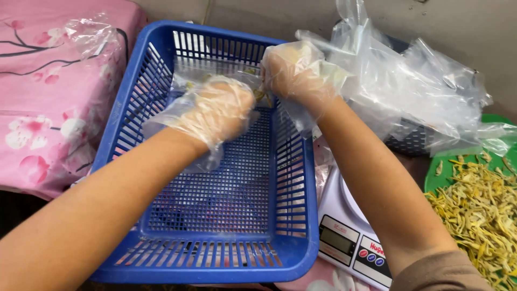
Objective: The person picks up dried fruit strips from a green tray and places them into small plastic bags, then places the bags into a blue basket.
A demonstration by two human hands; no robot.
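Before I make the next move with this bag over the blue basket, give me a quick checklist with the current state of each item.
1. Gloves on both hands: ok. Left hand and right hand both wear clear plastic gloves.
2. Both hands on the clear bag: ok, they meet at it.
3. Bag over the blue basket: ok.
4. Bag closed: cannot tell, the hands hide its mouth.
5. Scale platform free: cannot tell, the right forearm covers much of it.
6. Yellow strips within reach on the green tray: ok.
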